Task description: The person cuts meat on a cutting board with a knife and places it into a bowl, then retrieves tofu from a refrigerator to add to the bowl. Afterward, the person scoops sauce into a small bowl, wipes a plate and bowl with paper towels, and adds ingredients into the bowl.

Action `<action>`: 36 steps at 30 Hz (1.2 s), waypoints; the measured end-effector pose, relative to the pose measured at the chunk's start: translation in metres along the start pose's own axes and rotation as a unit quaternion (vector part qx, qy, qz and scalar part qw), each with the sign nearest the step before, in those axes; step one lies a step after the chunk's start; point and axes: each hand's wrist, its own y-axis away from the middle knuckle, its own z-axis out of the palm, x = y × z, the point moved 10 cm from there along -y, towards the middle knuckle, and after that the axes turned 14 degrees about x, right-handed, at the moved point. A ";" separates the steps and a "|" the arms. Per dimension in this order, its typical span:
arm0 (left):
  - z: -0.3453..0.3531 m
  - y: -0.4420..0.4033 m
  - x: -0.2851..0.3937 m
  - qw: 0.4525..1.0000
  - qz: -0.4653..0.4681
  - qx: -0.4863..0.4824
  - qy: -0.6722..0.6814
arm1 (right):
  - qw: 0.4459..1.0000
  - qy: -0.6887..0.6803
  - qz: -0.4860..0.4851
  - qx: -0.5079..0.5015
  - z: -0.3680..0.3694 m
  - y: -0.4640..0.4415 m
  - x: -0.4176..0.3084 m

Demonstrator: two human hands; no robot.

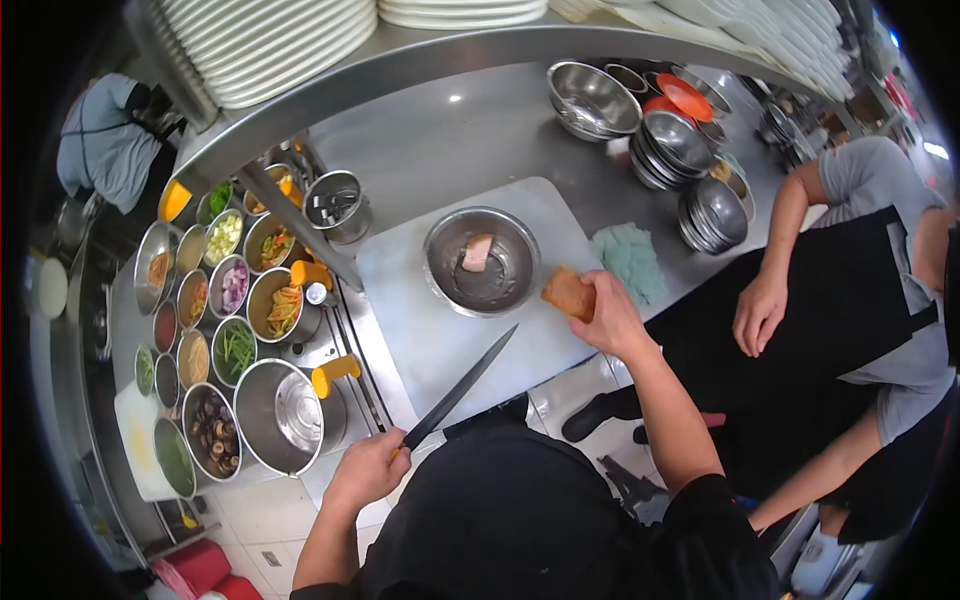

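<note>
My left hand (370, 468) is closed around the handle of a long kitchen knife (462, 388). The blade points up and away, across the near left edge of the white cutting board (390, 285). Between the fingers of my right hand (612, 318) is an orange-brown piece of meat (569, 293), held just right of a steel bowl (437, 285). That bowl stands on the board, and a pale pink piece of meat (477, 253) lies inside it. My right fingertips are partly hidden behind the piece they grip.
Steel containers of cut vegetables and mushrooms (214, 436) crowd the left side. Stacked steel bowls (675, 145) and a green cloth (630, 262) are at right. A shelf (480, 45) with white plates (270, 45) overhangs the back. A co-worker's hand (760, 312) is close at right.
</note>
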 end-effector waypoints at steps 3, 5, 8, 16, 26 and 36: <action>-0.011 -0.001 0.012 1.000 0.028 -0.004 0.011 | 0.998 -0.017 0.052 -0.026 0.003 0.009 0.004; -0.013 -0.009 0.022 0.999 0.037 0.018 0.027 | 0.996 -0.038 0.061 -0.047 0.015 0.024 -0.006; -0.013 -0.020 0.043 0.997 0.064 0.036 0.005 | 0.993 -0.095 0.044 -0.059 0.028 0.047 -0.040; -0.012 -0.036 0.078 0.989 0.099 0.004 -0.106 | 0.992 -0.116 0.018 0.048 0.025 0.041 -0.060; -0.016 -0.040 0.077 0.983 0.074 -0.076 -0.148 | 0.992 -0.092 0.002 0.086 0.030 0.040 -0.063; 0.021 -0.089 0.102 0.981 0.110 -0.081 -0.138 | 0.987 -0.124 0.019 0.096 0.035 0.039 -0.054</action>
